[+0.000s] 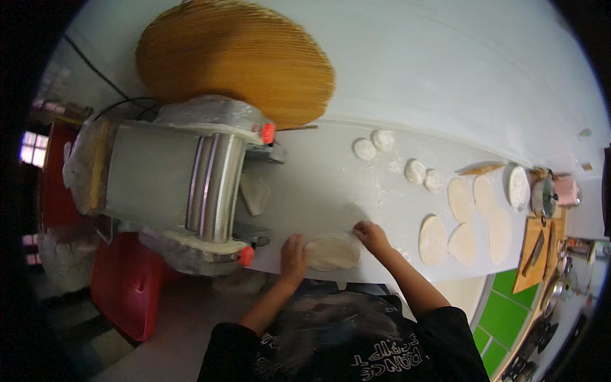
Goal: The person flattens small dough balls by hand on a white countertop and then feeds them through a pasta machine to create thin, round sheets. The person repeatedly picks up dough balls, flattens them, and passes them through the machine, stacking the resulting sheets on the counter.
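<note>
A flattened oval sheet of dough (332, 254) lies near the front edge of the white counter. My left hand (293, 258) is at its left edge, fingers blurred. Just off its upper right edge is my right hand (371, 235), fingers curled; whether they pinch anything is unclear. To the left stands a dough sheeting machine with steel rollers (222, 186) and red knobs. A pale piece of dough (256, 193) rests beneath the rollers' right side. Farther right lie several rolled dough sheets (433, 240). Toward the wall are two pairs of floured dough rounds (383, 140).
A woven straw mat (238, 62) leans on the wall behind the machine. A red plastic basin (126, 286) sits below left. At right are a tapered rolling pin (479, 169), a floured plate (518, 188), a lidded pot (543, 198) and a cutting board (524, 260) with a knife (533, 253).
</note>
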Motion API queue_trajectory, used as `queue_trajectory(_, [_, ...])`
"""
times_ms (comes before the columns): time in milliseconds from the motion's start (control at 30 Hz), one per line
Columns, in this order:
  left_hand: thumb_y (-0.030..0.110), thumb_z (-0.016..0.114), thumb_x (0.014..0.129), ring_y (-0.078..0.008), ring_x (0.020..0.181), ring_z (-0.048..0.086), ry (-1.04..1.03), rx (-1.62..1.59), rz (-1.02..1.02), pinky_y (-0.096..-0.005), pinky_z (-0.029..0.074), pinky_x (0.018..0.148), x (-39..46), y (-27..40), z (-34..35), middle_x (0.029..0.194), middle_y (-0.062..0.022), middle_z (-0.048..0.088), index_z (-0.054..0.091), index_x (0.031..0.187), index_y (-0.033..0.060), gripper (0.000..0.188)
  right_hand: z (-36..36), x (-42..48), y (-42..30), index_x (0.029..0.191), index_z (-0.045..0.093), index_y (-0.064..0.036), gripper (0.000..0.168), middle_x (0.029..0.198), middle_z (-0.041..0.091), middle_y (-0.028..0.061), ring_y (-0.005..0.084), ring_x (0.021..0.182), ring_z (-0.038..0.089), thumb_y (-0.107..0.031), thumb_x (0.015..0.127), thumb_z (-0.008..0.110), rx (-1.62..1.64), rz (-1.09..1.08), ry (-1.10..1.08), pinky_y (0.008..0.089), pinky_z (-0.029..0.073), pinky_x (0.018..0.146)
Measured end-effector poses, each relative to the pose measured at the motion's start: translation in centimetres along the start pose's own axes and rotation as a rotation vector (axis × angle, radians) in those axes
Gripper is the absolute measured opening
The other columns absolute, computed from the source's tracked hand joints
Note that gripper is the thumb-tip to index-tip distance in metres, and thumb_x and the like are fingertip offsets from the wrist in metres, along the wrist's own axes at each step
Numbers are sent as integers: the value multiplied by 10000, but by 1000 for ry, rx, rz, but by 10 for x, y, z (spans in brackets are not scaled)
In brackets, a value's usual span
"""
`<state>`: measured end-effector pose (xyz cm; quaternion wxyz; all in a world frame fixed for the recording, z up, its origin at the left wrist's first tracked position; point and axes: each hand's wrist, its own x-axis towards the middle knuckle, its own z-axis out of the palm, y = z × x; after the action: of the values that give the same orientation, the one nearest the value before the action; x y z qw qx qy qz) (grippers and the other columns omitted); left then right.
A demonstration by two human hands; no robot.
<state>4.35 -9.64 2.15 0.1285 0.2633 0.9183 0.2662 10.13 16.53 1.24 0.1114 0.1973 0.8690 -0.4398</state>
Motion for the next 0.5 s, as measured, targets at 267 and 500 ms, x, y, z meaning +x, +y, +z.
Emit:
queue_trajectory(267, [346,454,886,-287,1311,218,-399,159,447,-467,135,1083,6,16,38,1409,-120,254,332,1345,112,529,71,110,-111,964,559,-23,201,986,555,209,379,955,535,-156,817,526,43,-278,-180,434,449,800])
queue_trajectory(500, [278,531,847,-333,1248,308,-407,-447,16,-427,247,1030,21,25,-1,1337,-154,354,360,1301,69,528,156,169,-190,1037,512,1,307,1024,530,199,391,909,533,-140,774,586,-55,-151,80,421,455,791])
